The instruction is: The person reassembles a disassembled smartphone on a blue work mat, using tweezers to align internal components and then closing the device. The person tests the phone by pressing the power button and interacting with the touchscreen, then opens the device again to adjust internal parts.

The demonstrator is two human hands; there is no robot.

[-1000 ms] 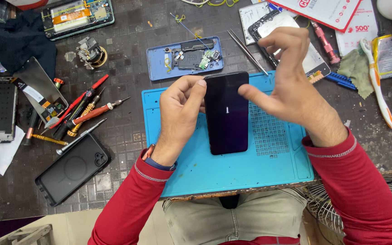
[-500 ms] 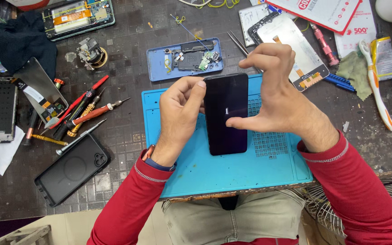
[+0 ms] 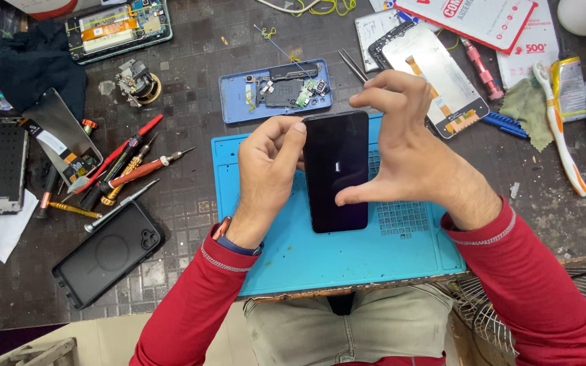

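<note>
A black smartphone lies face up, screen dark, on the blue repair mat. My left hand grips its left edge, fingers curled near the top corner. My right hand spans the phone's right side, thumb pressing near the lower right edge and fingers arched over the top right corner. Both arms wear red sleeves.
A blue phone back with exposed parts lies behind the mat, tweezers beside it. Screwdrivers and a black case sit left. A loose display panel, toothbrush and green cloth lie right.
My right hand has come off the screen and now clamps the phone's right edge between thumb and fingers. The phone has shifted slightly up the mat.
</note>
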